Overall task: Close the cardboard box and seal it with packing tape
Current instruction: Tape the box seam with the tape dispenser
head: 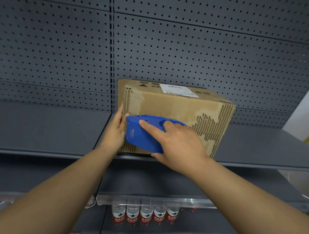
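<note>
A worn brown cardboard box (171, 107), its flaps closed and its outer paper torn away in patches to bare corrugation, sits on a dark grey metal shelf (44, 126) in front of a grey perforated back panel (192, 46). What the box holds cannot be seen. A white printed shipping label (179, 90) with barcodes lies on its top, beside black printed characters too small to read. Against the box's near face, a person's right hand (177, 146) grips a blue plastic handheld tape dispenser (145, 132), the index finger stretched along its flat side and the thumb curled under its lower edge. Small pale lettering on the dispenser appears to read "deli". The left hand (116, 130) rests with straight fingers flat against the box's left near corner, just beside the dispenser's nose. On a lower shelf, behind a clear plastic rail (143, 199), stands a row of clear water bottles with red-and-white labels (145, 215).
</note>
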The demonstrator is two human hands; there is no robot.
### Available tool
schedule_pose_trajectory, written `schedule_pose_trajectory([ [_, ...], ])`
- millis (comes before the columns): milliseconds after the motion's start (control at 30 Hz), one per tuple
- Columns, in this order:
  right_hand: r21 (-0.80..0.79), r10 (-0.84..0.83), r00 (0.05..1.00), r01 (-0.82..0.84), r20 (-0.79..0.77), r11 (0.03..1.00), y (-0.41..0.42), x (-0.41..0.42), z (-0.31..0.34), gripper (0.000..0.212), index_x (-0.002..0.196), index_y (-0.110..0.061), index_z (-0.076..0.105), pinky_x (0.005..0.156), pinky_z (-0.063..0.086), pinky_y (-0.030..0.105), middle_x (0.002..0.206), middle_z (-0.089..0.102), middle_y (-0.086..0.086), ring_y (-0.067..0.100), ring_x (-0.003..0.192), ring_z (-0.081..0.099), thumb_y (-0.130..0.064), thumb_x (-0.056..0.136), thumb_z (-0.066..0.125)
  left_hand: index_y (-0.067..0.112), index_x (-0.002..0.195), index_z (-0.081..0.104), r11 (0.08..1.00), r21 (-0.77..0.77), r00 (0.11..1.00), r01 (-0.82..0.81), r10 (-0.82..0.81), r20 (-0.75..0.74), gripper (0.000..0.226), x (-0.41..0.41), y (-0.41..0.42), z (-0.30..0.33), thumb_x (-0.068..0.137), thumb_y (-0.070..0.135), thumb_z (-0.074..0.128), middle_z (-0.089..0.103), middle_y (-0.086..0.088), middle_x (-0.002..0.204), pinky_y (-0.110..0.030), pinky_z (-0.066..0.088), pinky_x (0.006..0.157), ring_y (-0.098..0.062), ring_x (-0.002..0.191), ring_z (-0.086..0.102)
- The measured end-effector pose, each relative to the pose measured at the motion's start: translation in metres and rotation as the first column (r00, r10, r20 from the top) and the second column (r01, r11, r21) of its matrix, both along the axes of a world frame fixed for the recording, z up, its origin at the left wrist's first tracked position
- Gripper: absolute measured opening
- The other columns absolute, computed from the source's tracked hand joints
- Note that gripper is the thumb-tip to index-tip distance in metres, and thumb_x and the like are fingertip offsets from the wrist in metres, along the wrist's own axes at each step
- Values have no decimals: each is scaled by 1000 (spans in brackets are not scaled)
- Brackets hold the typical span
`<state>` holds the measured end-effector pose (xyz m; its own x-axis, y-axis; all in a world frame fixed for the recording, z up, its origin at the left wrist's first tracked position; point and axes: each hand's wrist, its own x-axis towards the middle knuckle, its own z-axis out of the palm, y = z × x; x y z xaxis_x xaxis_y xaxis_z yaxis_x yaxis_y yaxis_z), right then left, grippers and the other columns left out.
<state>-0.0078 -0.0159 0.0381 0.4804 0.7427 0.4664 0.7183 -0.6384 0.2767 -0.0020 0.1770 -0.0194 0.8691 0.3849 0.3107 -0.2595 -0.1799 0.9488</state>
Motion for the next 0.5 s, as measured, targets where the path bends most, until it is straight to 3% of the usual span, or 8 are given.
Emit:
schedule_pose_trajectory([
  [67,-8,0,1000,0,8,1000,-1,0,0,85,135,-26,48,48,38,29,76,62,14,29,52,56,-40,58,81,28,150,10,999,-4,999,44,-44,-12,53,1,1,-2,102,23,33,32,-22,147,-33,39,102,-29,134,38],
  [133,-42,-18,1000,19,11,999,-3,-1,1,84,139,-29,42,51,35,29,81,62,14,29,55,57,-44,64,77,27,149,5,998,49,999,35,-34,-11,55,2,1,-5,102,20,32,33,-13,148,-28,38,101,-22,135,35],
  [200,-81,-34,999,36,19,996,-3,-5,5,85,145,-33,29,54,36,30,90,62,14,29,62,58,-49,72,70,27,149,7,997,71,1000,-1,1,-2,54,3,-1,-6,102,21,31,35,-7,145,-23,37,94,-16,131,37],
  [300,-129,-11,1000,8,-21,992,-5,-6,9,83,148,-38,4,58,36,30,108,55,12,28,78,59,-52,85,56,26,149,11,995,92,999,-35,34,7,52,5,-3,-7,102,20,30,42,-8,139,-16,40,88,-20,128,43],
  [367,-143,-3,1000,-1,-28,990,-6,-5,12,82,147,-39,-2,58,35,30,111,53,11,27,82,59,-52,87,52,25,149,14,991,122,999,-45,42,24,50,6,-2,-8,102,22,30,46,-9,137,-9,44,82,-22,123,48],
  [500,-170,8,999,-14,-34,985,-10,-1,16,83,147,-39,-4,59,39,30,110,53,10,26,82,58,-52,87,51,29,149,17,972,218,996,-91,85,37,50,7,1,-12,100,33,30,46,-2,141,-26,43,96,-17,123,49],
])
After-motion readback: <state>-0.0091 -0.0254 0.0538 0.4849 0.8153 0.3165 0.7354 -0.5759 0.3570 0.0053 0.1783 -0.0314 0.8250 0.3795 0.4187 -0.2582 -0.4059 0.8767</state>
